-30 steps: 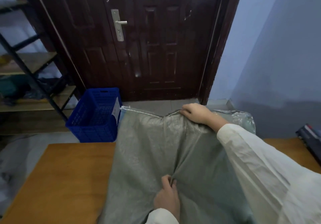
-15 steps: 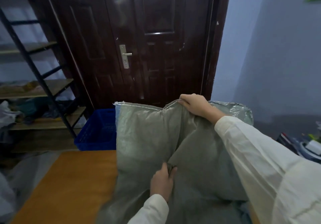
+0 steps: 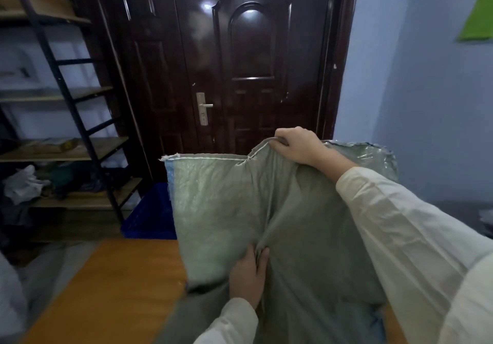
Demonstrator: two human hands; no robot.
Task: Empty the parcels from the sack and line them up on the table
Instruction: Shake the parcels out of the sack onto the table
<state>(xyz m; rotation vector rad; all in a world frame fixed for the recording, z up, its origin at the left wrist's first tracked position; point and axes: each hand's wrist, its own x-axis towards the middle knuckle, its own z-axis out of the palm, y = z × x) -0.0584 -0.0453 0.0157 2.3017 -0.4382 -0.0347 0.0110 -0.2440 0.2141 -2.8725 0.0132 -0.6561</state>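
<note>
The person has the sack (image 3: 226, 210) hauled up off the table (image 3: 112, 290), stitched end highest. The right hand (image 3: 298, 146) is clenched round that seam at the very top, knuckles over the hem, carrying the weight. Well below it, the left hand (image 3: 249, 274) has gathered a pinch of the weave at mid-cloth, fingers curled into the fold it has made; a long crease runs from that pinch straight up to the upper grip.

Holding it this way makes sense to me as a tipping grip: closed end up, so whatever is inside should slide down toward the open mouth, which must be beneath the lower hand, out of sight at the bottom of the view. The lower pinch looks meant to steady the slack cloth and shake it.

I can see no parcels; if any are there, they are inside the sack or hidden under it. Beyond the upper grip there is a shiny plastic bag (image 3: 373, 157), and behind the sack's left edge a blue crate (image 3: 152, 215) on the floor by the door (image 3: 240, 63). None lined up yet, by my reckoning.
</note>
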